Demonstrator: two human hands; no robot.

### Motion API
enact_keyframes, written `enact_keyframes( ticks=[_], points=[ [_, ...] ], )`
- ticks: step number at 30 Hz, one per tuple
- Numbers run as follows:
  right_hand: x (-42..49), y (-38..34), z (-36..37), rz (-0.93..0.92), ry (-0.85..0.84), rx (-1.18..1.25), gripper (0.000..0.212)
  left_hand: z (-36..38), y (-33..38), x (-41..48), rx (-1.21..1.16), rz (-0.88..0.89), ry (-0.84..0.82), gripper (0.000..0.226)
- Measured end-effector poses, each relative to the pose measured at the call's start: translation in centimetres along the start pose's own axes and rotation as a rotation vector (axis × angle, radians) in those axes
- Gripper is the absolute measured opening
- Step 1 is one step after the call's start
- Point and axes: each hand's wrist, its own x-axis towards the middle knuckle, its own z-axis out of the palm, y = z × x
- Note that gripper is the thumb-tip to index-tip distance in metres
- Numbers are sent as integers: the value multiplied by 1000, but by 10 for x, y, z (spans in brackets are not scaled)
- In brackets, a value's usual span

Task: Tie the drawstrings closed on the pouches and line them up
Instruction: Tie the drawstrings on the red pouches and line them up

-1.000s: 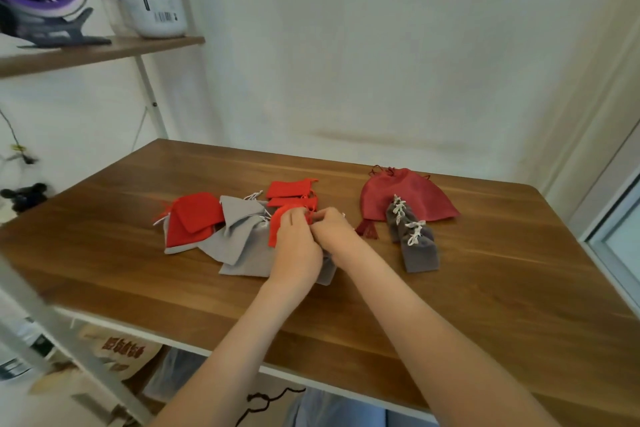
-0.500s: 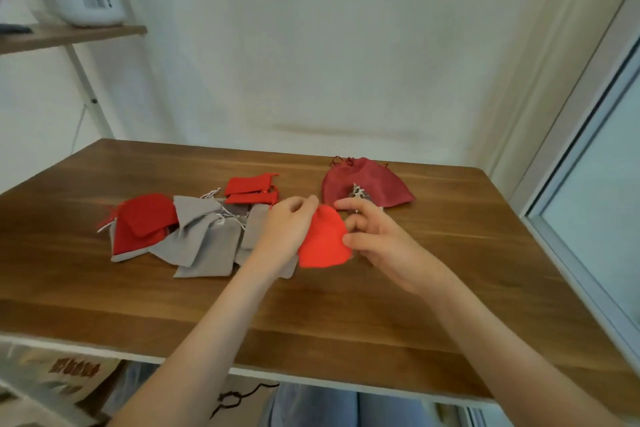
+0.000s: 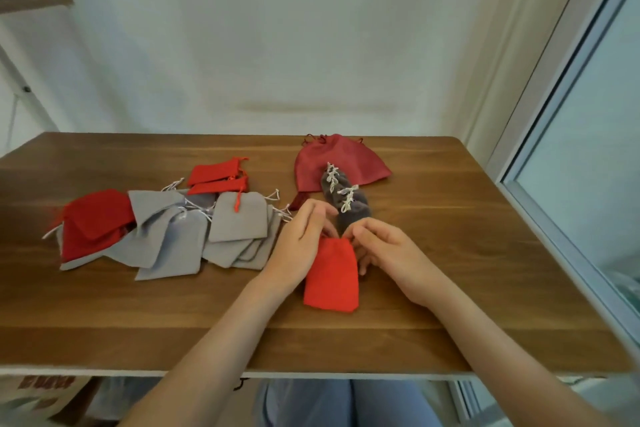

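I see a wooden table that carries every item. On its left half lies a loose heap of flat grey pouches, overlapping one another, with their white cords untied. At the left end of the heap, flat red pouches lie on top of the grey ones. At the far side, right of centre, lies a large dark red bag. Two tied grey pouches, each with a white bow, lie in a row, the far one overlapping the bag's near edge. Two small red pouches lie just behind the heap. The red pouch being handled rests near the table's centre, just in front of the tied pair, with its mouth away from me. The left hand and the right hand both pinch its mouth with curled fingers, one at each upper corner. Its cords are hidden under the fingers, so I cannot tell whether they are knotted.
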Motion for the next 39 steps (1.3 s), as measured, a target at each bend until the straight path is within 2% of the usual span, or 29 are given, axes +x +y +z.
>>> enact_keyframes(
  ticks=[3, 9, 13, 16, 21, 26, 30, 35, 39],
  points=[
    [1, 0, 0, -40, 18, -5, 6, 1, -3, 2, 61, -7, 16, 26],
    [-1, 6, -7, -105, 148, -209, 24, -1, -7, 3, 360, 49, 108, 25],
    [-1, 9, -7, -145, 221, -345, 30, 1, -7, 1, 464, 166, 60, 38],
    [-1, 11, -8, -192, 271, -438, 22, 1, -5, 1, 477, 182, 39, 50],
    [1, 15, -12, -250, 316, -564, 10, 0, -3, 0, 422, 158, 41, 54],
    [3, 16, -13, -348, 404, -652, 12, -1, -5, 0, 385, 172, 41, 45],
    [4, 18, -21, -337, 584, -727, 13, -1, -6, 0, 350, 158, 86, 39],
    [2, 14, -21, -230, 612, -601, 16, -1, -5, -1, 368, 229, 89, 39],
    [1, 7, -17, -237, 511, -264, 22, -2, -2, -2, 314, 206, 42, 36]
  ],
)
